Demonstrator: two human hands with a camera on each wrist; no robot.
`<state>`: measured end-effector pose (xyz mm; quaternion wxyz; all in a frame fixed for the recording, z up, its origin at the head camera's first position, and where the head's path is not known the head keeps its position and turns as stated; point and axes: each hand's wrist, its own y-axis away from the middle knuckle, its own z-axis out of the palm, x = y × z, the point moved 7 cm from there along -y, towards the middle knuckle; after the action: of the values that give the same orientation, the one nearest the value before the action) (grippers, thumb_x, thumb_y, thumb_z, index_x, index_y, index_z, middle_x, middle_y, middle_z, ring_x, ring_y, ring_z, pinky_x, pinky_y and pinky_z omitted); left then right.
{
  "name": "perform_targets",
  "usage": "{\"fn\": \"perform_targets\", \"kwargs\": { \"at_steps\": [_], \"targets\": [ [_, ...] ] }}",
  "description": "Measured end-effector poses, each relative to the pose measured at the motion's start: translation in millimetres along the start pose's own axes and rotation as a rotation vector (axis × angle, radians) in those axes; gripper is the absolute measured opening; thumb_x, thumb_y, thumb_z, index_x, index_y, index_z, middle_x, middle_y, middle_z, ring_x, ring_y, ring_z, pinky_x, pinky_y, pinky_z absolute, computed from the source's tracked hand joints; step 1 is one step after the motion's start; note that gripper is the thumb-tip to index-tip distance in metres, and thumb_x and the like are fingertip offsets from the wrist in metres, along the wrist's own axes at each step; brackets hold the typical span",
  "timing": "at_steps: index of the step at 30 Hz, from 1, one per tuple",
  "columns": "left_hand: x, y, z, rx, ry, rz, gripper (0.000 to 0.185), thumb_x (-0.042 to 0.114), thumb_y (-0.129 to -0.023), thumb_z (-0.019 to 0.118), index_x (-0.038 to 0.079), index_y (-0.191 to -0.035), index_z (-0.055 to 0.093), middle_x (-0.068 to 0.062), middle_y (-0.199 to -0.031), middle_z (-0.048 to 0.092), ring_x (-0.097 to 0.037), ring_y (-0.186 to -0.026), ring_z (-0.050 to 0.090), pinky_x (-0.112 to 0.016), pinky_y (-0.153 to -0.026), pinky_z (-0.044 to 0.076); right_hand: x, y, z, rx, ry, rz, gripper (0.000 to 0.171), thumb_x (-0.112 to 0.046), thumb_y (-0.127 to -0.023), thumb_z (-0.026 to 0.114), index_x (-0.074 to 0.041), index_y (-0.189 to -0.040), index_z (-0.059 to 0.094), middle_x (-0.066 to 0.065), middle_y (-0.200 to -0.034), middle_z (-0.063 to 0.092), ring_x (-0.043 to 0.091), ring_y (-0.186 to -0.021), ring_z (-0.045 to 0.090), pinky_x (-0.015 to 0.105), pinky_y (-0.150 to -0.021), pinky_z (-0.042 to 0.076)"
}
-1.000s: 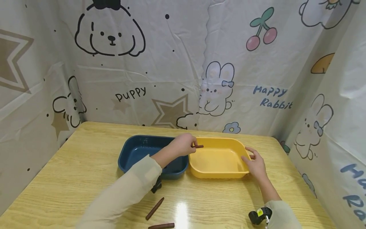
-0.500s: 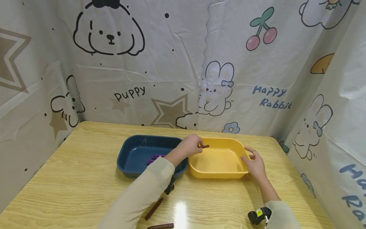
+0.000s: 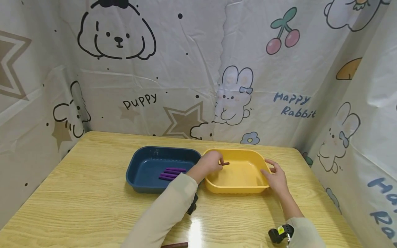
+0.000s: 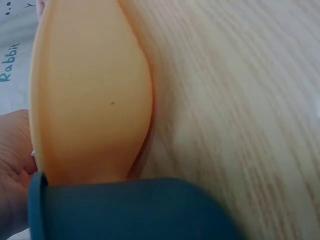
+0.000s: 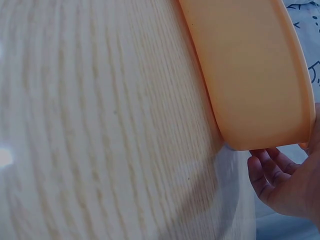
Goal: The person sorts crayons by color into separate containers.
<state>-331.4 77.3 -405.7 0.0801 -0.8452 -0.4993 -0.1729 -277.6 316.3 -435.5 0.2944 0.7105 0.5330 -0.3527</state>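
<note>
My left hand (image 3: pixel 211 162) pinches a thin brown crayon-shaped stick (image 3: pixel 224 164) over the left end of the yellow bin (image 3: pixel 237 189). Only the stick's right part shows past the fingers. At the bin's right end, my right hand (image 3: pixel 277 177) grips the rim, thumb on the inner side. The right wrist view has that hand's curled fingers (image 5: pixel 272 172) by the bin's outer end wall. To the left, a dark blue bin (image 3: pixel 133 177) contains several purple sticks (image 3: pixel 172 173). The left forearm crosses its right front corner and hides part of it.
Another brown stick (image 3: pixel 175 245) lies on the wooden table (image 3: pixel 77 193) near the bottom of the head view. The two bins stand side by side. A printed curtain (image 3: pixel 186 69) hangs behind the table and along both sides.
My left hand has moved right, then slightly down over the yellow bin, with the brown stick. The purple sticks have come into view; the left sleeve now covers one brown stick. My right hand stays.
</note>
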Motion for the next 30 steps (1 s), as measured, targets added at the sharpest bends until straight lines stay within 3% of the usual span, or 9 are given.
{"fn": "perform_targets", "kwargs": {
  "at_steps": [6, 16, 30],
  "targets": [
    [5.7, -0.6, 13.8, -0.036, -0.094, 0.023, 0.008, 0.023, -0.086, 0.067, 0.015, -0.086, 0.068, 0.004, -0.084, 0.062, -0.010, -0.075, 0.051, -0.023, -0.070, 0.045, 1.4, 0.3, 1.0, 0.006, -0.001, 0.014, 0.053, -0.020, -0.092, 0.057, -0.010, -0.141, 0.038, 0.028, -0.124, 0.049, 0.026, -0.093, 0.060, 0.026, -0.069, 0.055],
    [14.9, -1.0, 19.6, -0.030, -0.211, 0.035, 0.022, 0.028, -0.088, 0.064, 0.016, -0.071, 0.061, 0.004, -0.069, 0.054, -0.011, -0.064, 0.048, -0.023, -0.059, 0.040, -1.6, -0.9, 0.8, 0.002, -0.005, -0.001, 0.054, -0.020, -0.093, 0.057, -0.010, -0.142, 0.037, 0.028, -0.125, 0.048, 0.027, -0.095, 0.059, 0.029, -0.072, 0.056],
    [12.1, -7.3, 31.1, -0.123, -0.251, -0.045, 0.011, 0.019, -0.088, 0.064, 0.018, -0.077, 0.063, 0.004, -0.077, 0.058, -0.012, -0.069, 0.051, -0.028, -0.063, 0.046, -3.7, -2.2, -0.9, 0.000, -0.007, 0.011, 0.053, -0.019, -0.093, 0.056, -0.010, -0.142, 0.037, 0.028, -0.125, 0.048, 0.030, -0.098, 0.059, 0.030, -0.072, 0.056]
  ]
}}
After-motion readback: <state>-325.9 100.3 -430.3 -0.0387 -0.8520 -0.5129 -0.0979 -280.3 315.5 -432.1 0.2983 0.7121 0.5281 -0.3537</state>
